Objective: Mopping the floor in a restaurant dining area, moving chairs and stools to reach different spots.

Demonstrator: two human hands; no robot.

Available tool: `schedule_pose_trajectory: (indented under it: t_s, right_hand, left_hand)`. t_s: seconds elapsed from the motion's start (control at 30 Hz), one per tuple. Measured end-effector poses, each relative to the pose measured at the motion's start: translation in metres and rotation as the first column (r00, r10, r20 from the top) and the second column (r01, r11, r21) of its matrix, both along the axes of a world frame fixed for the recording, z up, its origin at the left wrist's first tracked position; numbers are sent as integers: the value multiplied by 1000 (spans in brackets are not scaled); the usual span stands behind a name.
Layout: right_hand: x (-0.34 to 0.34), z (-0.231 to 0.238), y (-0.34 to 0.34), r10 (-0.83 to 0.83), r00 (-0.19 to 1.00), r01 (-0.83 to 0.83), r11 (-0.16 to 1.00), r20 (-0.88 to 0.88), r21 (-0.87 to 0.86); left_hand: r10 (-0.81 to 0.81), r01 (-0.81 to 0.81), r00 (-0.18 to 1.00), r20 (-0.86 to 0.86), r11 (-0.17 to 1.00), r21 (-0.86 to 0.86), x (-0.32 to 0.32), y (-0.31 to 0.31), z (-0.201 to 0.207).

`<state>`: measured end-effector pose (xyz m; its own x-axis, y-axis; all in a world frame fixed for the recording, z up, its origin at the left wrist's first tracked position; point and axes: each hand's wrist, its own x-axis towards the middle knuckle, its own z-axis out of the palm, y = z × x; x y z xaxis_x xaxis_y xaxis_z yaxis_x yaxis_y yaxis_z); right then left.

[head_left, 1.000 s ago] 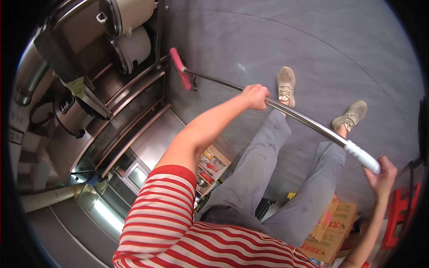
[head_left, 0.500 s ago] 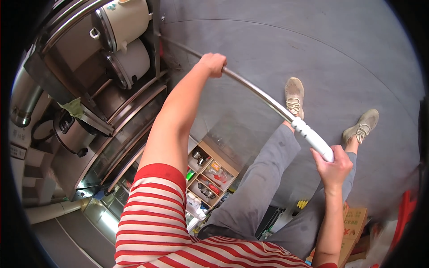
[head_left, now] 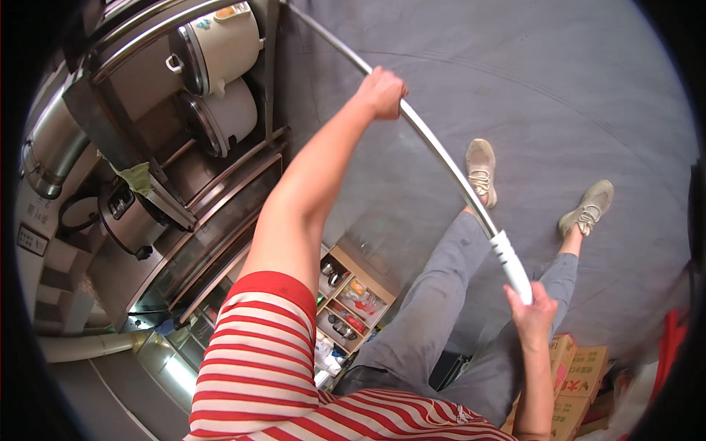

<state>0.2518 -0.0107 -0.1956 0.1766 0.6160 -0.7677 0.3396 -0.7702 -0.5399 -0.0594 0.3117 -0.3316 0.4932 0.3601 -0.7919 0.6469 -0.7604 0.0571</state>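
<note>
A long silvery metal pole point(head_left: 446, 160) with a white plastic grip point(head_left: 512, 266) slants across the view from the upper left to the lower right. My left hand point(head_left: 382, 93), on an outstretched arm, is closed around the metal shaft partway up. At the near end my right hand point(head_left: 534, 312) is closed around the bottom of the white grip. The pole's far end runs behind the metal rack at the top left, so whatever is fitted there is hidden.
On the left a metal rack point(head_left: 271, 73) holds two pale rice cookers point(head_left: 224, 55). Below stands a steel electric pot point(head_left: 129, 217). Under my left arm is a wooden compartment box point(head_left: 368, 268) with small goods. Cardboard boxes point(head_left: 581, 382) sit at the lower right, near a red object point(head_left: 665, 353).
The pole now lies steeper. My left hand has moved right and slightly farther away, and my right hand has come nearer to me. Both keep their hold; the view has shifted a little.
</note>
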Motion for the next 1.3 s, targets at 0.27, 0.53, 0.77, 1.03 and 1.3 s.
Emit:
schedule_pose_trajectory:
  t_s: [0.27,0.53,0.77,1.03,1.3]
  right_hand:
    - [116,88,-47,163,981,-159,986,101,-48]
    - [305,251,-236,231,865,-209,973,445,-98]
    - [448,419,-233,563,598,-435,826,571,-359]
    - [549,506,-138,551,213,-801,571,807,-178]
    - [531,498,31,500,105,-927,362,860,-98]
  left_hand:
    - [22,-65,975,-223,980,-189,88,-115,58]
    - [108,-55,990,95,895,-442,311,-260,165]
    - [341,16,803,489,808,-589,453,-325,299]
    - [493,-165,574,653,852,-498,463,-266,393]
    - [604,-366,552,575,795,-485,402,-191,415]
